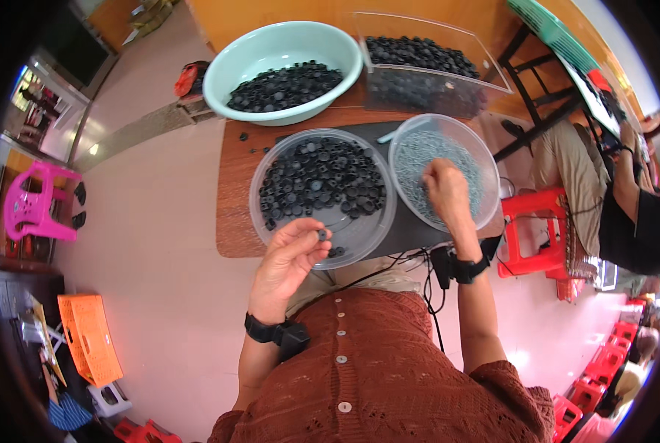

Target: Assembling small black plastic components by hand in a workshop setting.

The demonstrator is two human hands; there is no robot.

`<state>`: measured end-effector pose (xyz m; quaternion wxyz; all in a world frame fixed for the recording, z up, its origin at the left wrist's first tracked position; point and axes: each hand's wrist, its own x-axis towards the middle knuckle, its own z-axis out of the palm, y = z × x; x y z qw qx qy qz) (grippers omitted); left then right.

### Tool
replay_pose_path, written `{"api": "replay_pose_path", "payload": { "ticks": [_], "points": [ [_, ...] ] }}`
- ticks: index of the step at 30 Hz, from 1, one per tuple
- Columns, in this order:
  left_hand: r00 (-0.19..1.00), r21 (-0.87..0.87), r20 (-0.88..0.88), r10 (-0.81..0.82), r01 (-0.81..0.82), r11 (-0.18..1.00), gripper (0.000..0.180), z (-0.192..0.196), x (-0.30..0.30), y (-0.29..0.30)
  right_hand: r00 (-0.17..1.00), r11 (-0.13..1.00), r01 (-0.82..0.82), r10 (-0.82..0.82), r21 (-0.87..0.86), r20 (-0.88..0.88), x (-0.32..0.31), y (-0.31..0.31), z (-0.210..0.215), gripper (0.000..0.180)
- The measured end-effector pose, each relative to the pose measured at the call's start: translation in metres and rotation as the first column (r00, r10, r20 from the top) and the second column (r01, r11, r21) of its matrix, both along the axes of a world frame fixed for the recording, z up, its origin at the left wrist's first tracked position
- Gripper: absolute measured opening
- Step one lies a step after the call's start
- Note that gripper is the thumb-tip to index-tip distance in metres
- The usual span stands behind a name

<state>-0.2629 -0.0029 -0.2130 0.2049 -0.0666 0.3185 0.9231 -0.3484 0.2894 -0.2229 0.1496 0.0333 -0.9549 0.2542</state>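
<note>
My left hand (289, 255) is closed, pinching a small black round plastic part (322, 235) between thumb and fingers. It hovers over the near edge of a shallow clear round tub (259, 229), where many similar black parts (319, 177) lie heaped toward the far side. To the right, my right hand (446, 188) reaches into a clear plastic bowl (489, 166) full of thin silvery metal pieces (418, 151) resembling screws or nails. Its fingers are drawn together, pointing down at the pile; the fingertips' hold is hidden.
On the brown table (234, 214), a mint-green basin (219, 96) and a clear rectangular bin (429, 77) at the back hold more black parts. Cables (433, 295) hang by my right wrist. A red stool (529, 229) and a seated person (566, 177) are at right.
</note>
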Motion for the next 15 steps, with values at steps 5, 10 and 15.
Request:
{"api": "replay_pose_path", "payload": {
  "ticks": [5, 10, 15],
  "points": [
    [0.999, 0.065, -0.021, -0.038, 0.039, 0.997, 0.018, 0.001, -0.001, 0.005, 0.97, 0.734, -0.152, 0.24, -0.662, 0.043, 0.028, -0.04, 0.054, 0.02],
    [0.999, 0.092, -0.039, -0.018, 0.022, 0.996, 0.019, 0.003, 0.0, 0.007, 0.866, 0.368, -0.163, 0.498, -0.915, 0.046, 0.063, -0.098, 0.063, 0.014],
    [0.998, 0.051, -0.064, -0.005, 0.008, 0.999, 0.02, 0.009, 0.002, 0.008, 0.871, 0.32, -0.244, 0.488, -0.916, -0.062, 0.07, -0.113, 0.054, 0.011]
  ]
}}
